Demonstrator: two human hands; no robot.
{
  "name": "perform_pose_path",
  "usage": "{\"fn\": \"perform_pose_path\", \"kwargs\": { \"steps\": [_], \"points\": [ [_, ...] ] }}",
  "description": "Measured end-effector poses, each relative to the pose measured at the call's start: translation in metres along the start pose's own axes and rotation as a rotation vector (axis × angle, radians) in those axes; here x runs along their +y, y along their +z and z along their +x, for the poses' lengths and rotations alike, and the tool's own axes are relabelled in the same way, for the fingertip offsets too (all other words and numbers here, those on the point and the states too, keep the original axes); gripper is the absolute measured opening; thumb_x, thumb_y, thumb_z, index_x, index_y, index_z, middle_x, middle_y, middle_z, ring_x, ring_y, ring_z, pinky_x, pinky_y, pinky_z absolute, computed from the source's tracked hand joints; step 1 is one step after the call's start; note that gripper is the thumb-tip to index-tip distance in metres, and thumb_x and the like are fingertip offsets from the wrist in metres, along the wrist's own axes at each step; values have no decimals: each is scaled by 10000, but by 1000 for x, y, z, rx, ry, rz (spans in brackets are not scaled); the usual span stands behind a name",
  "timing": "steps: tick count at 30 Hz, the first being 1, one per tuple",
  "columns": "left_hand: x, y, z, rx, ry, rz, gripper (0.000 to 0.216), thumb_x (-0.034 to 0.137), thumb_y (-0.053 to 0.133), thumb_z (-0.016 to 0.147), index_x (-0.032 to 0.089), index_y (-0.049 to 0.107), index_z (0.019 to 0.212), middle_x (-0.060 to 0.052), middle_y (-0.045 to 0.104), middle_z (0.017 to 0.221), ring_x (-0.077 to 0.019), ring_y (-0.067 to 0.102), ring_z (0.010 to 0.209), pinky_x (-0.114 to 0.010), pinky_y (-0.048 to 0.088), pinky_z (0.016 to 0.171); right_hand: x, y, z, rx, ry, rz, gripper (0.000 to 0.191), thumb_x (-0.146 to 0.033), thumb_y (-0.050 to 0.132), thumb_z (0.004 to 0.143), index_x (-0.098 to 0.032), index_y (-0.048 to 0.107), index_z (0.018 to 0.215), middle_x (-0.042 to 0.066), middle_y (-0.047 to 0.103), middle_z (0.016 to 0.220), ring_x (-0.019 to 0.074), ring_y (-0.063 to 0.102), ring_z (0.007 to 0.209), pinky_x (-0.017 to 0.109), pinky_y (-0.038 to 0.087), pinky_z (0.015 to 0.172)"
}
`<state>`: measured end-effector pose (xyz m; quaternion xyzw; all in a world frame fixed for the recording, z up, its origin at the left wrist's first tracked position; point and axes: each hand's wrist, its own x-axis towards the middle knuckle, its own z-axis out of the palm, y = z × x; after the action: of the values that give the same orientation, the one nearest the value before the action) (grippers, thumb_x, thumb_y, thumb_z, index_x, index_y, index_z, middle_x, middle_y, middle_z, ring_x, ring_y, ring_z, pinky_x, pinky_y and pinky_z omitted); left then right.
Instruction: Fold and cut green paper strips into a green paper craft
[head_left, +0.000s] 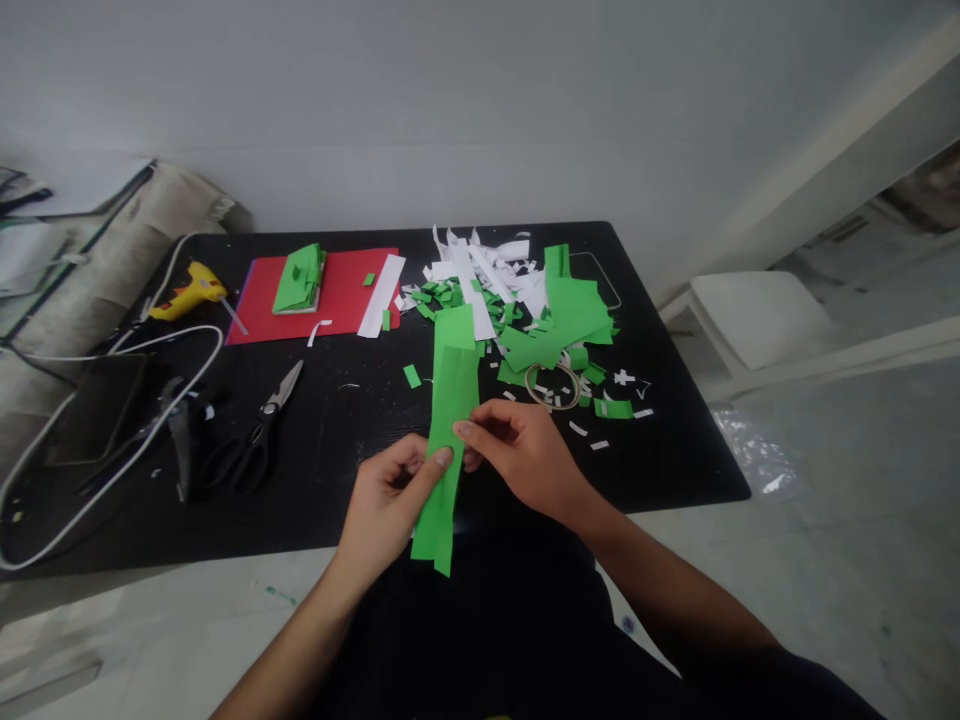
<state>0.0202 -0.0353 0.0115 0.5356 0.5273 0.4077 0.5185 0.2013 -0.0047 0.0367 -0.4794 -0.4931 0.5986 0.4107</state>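
Note:
A long green paper strip [454,385], creased lengthwise, is held up over the table's front edge. My left hand [395,498] pinches it from the left, thumb on top and fingers behind. Slightly higher, my right hand [525,455] grips the strip's right edge between thumb and fingers. Beyond the strip lies a heap of white paper scraps [517,270] mixed with green bits. Larger green paper pieces [574,315] rest to the right of that heap. A roll of tape [553,386], seen as a ring, lies among the scraps.
On the black table [337,440] lie black-handled scissors [259,430], a yellow glue gun [191,292] and a looping white cable [142,440]. A folded green paper piece [298,280] sits on a red sheet [345,290]. A white stool [757,315] stands at right.

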Motion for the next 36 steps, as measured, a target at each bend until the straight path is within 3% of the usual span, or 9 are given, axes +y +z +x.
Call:
{"fn": "perform_pose_path", "kwargs": {
  "steps": [11, 16, 24, 36],
  "points": [
    [1, 1, 0, 5, -16, -28, 357, 425, 730, 909, 172, 622, 681, 47, 469, 571, -86, 380, 533, -209, 299, 490, 2, 1, 0, 11, -8, 6, 302, -446, 832, 826, -174, 713, 773, -12, 689, 661, 145, 692, 598, 271, 589, 624],
    [0, 1, 0, 60, -19, -38, 388, 432, 741, 903, 175, 583, 661, 52, 476, 563, -81, 390, 517, -200, 306, 477, 3, 0, -3, -75, 57, -61, 297, -453, 816, 844, -165, 749, 812, 16, 719, 680, 162, 709, 625, 278, 584, 618],
    [0, 1, -1, 21, -12, -46, 335, 435, 704, 933, 171, 670, 729, 31, 569, 597, -91, 465, 526, -197, 368, 489, 5, 0, 0, -64, 46, -73, 296, -455, 799, 859, -170, 730, 814, 2, 705, 679, 156, 705, 627, 275, 595, 635],
    [2, 1, -1, 57, -5, -61, 297, 389, 722, 924, 180, 670, 719, 33, 593, 576, -89, 483, 502, -191, 373, 470, 7, -1, -5, -109, 22, -99, 283, -453, 776, 884, -179, 726, 835, 19, 718, 722, 171, 708, 665, 293, 584, 661]
  ]
}}
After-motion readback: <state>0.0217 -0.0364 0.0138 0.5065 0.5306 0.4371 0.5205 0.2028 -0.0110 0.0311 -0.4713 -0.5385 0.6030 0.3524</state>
